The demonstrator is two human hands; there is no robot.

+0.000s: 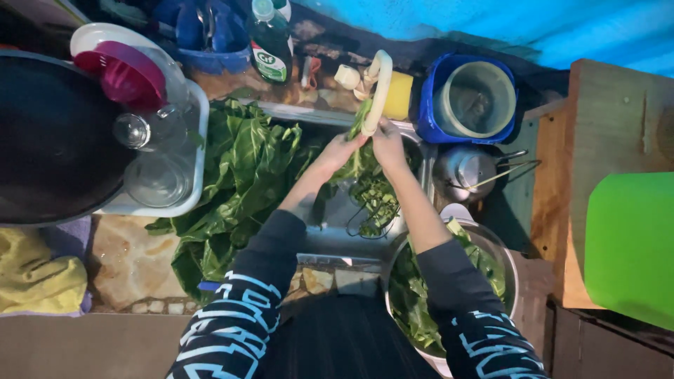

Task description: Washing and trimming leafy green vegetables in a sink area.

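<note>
While both hands meet over the sink (330,231), the left hand (342,149) and the right hand (388,142) are each closed around the same leafy green (361,165), which hangs between them right under the curved white tap (380,88). Just below the grip, more wet leaves lie in a wire strainer (368,217) inside the basin, leaving little free room beneath the hands. Left of the grip, a heap of large green leaves (235,179) spills over the sink's edge onto the stone counter (126,263), touching the white dish tray (151,207) that holds glasses. Right of the grip stands a small metal kettle (467,172), and beyond it a blue container (467,98) close to the back wall. Nearer the body, under the right forearm, a steel bowl (509,281) filled with greens sits against the sink's front rim. Behind the grip, a green bottle (270,42) stands on the ledge.
</note>
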